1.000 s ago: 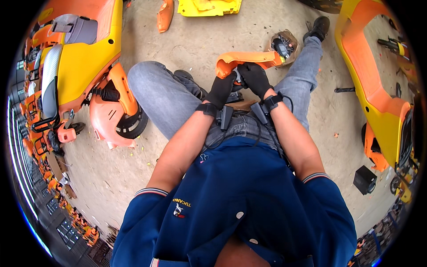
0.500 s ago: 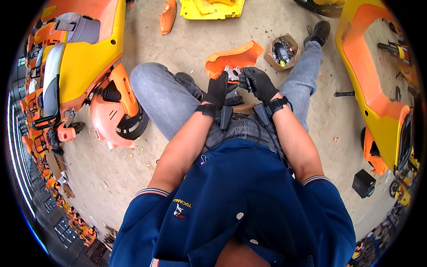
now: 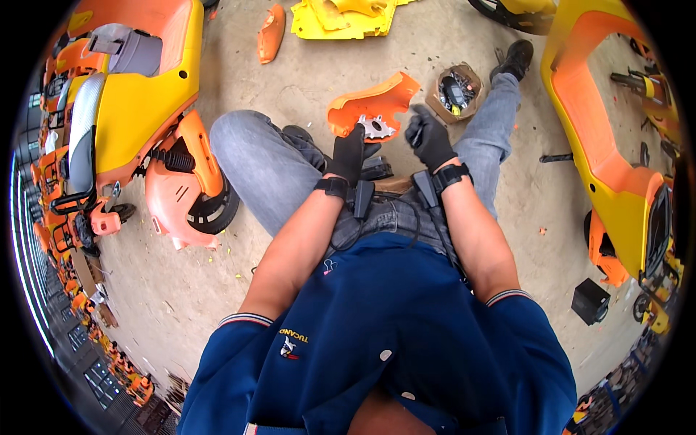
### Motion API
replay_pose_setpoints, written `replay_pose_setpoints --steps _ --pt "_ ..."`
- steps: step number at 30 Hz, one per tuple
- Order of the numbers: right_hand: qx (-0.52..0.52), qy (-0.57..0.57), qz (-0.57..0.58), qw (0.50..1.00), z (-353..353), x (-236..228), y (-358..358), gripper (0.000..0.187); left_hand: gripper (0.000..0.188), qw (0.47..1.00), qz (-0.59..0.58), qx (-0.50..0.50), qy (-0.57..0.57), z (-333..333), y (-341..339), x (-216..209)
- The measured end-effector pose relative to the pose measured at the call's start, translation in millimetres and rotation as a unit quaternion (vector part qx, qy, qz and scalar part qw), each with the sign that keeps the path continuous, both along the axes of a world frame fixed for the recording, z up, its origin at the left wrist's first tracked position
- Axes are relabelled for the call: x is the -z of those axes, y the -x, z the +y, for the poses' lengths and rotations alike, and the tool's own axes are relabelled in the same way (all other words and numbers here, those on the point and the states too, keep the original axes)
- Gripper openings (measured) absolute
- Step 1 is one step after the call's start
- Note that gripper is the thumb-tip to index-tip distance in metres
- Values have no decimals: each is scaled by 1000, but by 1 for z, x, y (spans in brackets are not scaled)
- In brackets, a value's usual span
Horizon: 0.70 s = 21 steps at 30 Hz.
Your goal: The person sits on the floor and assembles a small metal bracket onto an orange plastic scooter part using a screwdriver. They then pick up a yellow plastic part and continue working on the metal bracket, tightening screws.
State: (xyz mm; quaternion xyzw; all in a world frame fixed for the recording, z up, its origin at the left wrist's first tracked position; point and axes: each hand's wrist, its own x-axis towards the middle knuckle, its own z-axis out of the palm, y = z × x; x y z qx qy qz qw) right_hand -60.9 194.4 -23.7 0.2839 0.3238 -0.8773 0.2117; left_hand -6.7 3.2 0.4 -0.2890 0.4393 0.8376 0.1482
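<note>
Your left grip (image 3: 349, 156) appears closed on the near-left edge of a silver metal bracket (image 3: 370, 124). Your right grip (image 3: 431, 138), to the right and apart from the bracket, has curled fingers; whether they pinch anything, I cannot tell.

Handling, as judged: the bracket should be rigid, fairly light and hard to damage, though smooth metal may slide against your glove; pinch it by its outer edge, clear of the central hole. The orange plastic cover (image 3: 362, 101) just beyond your left grip should be light and stiff but scratchable; take it by the rim.

Appearance: bracket flat, with a notched outline and a dark central opening. Cover curved, hollow, irregular-edged, rising to the right behind the bracket. Whether the two are joined is unclear. An open cardboard carton (image 3: 437, 107) of small parts sits beyond your right grip.
</note>
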Motion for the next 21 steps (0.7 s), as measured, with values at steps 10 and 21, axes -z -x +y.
replay_pose_setpoints --steps 10,21 --pt "-43 15 -28 999 4 1 -10 8 36 1000 7 5 -23 0 -1 6" --pt "-315 -423 482 700 10 6 -17 11 36 926 248 135 251 -8 -14 21"
